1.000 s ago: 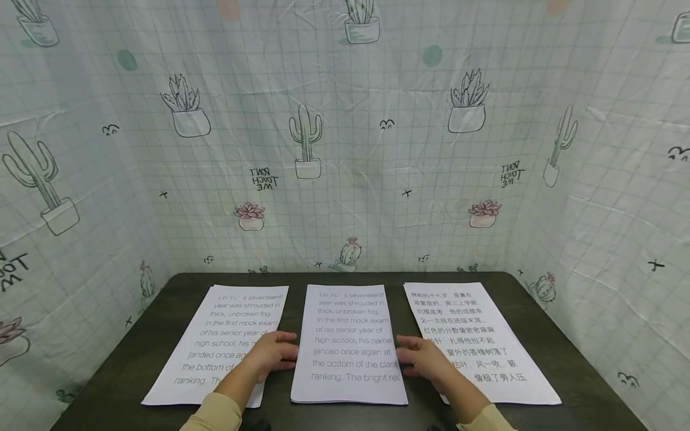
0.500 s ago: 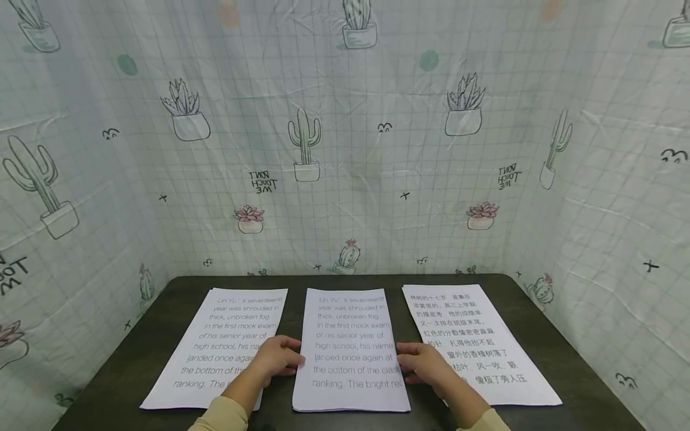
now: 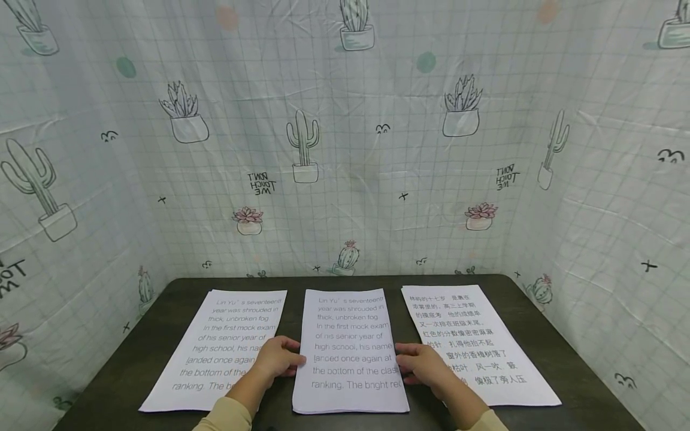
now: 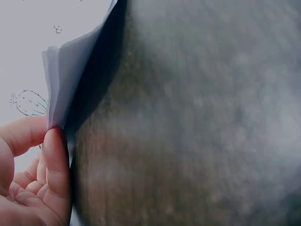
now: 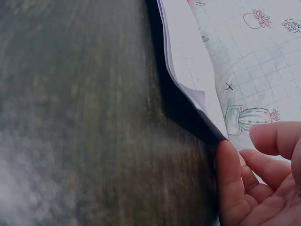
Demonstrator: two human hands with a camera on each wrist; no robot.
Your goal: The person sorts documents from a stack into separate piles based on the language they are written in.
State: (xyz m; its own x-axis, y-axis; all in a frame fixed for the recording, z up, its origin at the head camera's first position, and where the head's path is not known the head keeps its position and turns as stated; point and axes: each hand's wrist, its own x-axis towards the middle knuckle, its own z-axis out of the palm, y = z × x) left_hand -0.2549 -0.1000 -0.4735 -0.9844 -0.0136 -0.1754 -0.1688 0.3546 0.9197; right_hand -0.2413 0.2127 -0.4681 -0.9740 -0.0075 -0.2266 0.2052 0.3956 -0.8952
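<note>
Both hands are at the middle stack of printed paper (image 3: 347, 335), which lies between two other stacks in the head view. My left hand (image 3: 277, 362) pinches the left edge of this stack. Thumb and finger meet on the lifted paper edge (image 4: 59, 89) in the left wrist view. At the opposite edge is my right hand (image 3: 424, 368). One fingertip (image 5: 229, 153) touches the edge of the raised sheets (image 5: 188, 61) in the right wrist view, while the thumb (image 5: 277, 136) stands apart from them. The other fingers bend loosely behind.
A left paper stack (image 3: 215, 347) with English text lies partly under the left forearm. Beneath the right forearm is a right paper stack (image 3: 474, 335) with Chinese text. The dark table (image 3: 334, 283) meets a cactus-print curtain (image 3: 345, 149) behind and at both sides.
My left hand has moved right, onto the middle stack's left edge. That stack has come slightly closer to me. The right hand has stayed at its edge.
</note>
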